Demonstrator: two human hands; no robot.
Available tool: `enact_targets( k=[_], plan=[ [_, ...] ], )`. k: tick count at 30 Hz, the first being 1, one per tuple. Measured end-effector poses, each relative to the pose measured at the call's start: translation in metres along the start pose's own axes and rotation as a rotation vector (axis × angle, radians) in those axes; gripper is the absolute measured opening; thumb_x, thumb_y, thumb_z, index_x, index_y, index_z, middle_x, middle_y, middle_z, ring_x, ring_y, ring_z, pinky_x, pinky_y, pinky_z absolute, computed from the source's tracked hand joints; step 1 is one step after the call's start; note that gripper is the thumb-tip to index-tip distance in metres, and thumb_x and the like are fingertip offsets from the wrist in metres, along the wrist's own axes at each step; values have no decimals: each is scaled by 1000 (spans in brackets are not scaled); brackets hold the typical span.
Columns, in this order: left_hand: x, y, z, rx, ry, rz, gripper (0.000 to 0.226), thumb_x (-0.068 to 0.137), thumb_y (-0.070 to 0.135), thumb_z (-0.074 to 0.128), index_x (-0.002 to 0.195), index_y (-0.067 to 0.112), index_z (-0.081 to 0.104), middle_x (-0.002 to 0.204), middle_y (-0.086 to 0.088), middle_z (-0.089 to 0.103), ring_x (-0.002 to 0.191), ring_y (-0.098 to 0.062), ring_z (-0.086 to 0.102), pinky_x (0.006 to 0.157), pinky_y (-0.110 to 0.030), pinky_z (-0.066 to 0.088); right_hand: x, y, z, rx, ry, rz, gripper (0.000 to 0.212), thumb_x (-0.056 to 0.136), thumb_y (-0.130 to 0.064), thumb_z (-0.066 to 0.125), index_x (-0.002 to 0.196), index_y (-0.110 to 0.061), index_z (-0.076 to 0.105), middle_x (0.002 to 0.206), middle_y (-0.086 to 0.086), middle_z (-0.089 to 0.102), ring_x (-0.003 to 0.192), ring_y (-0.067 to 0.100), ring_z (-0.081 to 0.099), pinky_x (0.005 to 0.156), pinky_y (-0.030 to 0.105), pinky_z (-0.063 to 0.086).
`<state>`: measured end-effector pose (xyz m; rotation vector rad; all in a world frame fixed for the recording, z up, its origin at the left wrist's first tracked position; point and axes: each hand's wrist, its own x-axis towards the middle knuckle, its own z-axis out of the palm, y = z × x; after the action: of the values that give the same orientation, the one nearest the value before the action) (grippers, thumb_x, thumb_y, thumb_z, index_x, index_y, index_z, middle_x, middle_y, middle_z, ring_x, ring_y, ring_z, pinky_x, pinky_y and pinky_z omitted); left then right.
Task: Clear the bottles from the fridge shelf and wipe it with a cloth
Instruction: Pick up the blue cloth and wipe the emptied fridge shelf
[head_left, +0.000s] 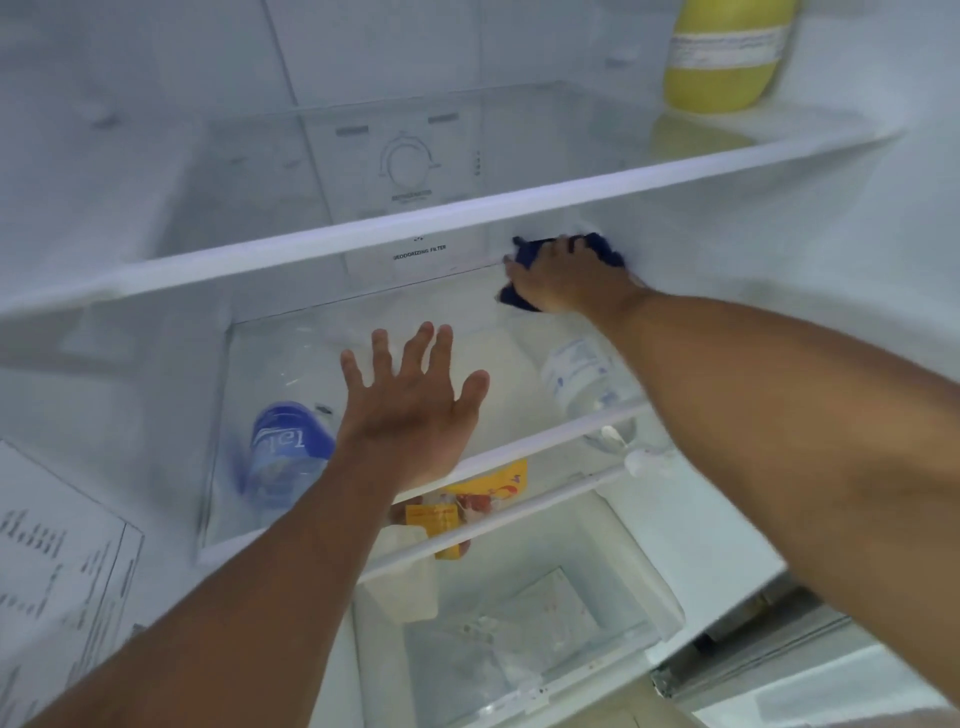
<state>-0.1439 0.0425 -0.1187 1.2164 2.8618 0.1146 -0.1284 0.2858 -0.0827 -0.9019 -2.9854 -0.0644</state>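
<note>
The middle shelf (519, 358), centre of the frame, looks bare: no bottles stand on its glass, so the clearing step seems done. Two bottles show through it lower down, a blue-labelled one (291, 452) at lower left and a clear one (582, 379) at centre right; they appear to lie on the level beneath. A yellow bottle (727, 57) stands on the upper shelf, top right. Wiping is under way: the right hand (566, 280) is closed on a dark blue cloth (602, 249), pressed into the shelf's back right corner. The left hand (415, 400) is open, fingers spread, holding nothing, over the front part of the glass. Most of the shelf probably remains to wipe.
</note>
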Motion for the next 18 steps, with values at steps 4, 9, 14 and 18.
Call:
enact_targets(
  k=[4, 9, 14, 18],
  plan=[
    [0, -1, -2, -8, -11, -9, 81, 98, 67, 1, 167, 25, -1, 176, 5, -6, 161, -36, -11, 126, -63, -7, -10, -35, 8, 86, -30, -423, 72, 100, -61, 22, 153, -14, 37, 162, 14, 34, 146, 38, 34, 116, 51, 30],
    [1, 0, -1, -6, -11, -8, 79, 100, 66, 3, 167, 23, -1, 176, 5, -7, 161, -36, -12, 125, -63, -7, 7, -27, -7, -192, 36, -139, 69, 105, -56, 24, 155, -8, 27, 153, 31, 37, 139, 50, 38, 113, 60, 33],
    [1, 0, -1, -6, -18, -7, 82, 99, 67, 1, 167, 22, -4, 176, 5, -9, 160, -35, -14, 126, -62, -8, -3, -24, 10, -110, 74, -522, 57, 107, -48, 25, 147, -11, 41, 152, 24, 45, 133, 42, 45, 110, 53, 36],
    [2, -2, 0, 3, -13, -8, 86, 95, 69, -2, 167, 21, -5, 176, 4, -9, 161, -34, -14, 126, -62, -8, 12, 1, -1, -142, 86, -90, 73, 102, -58, 21, 152, -6, 28, 153, 31, 40, 137, 51, 40, 115, 59, 28]
  ],
)
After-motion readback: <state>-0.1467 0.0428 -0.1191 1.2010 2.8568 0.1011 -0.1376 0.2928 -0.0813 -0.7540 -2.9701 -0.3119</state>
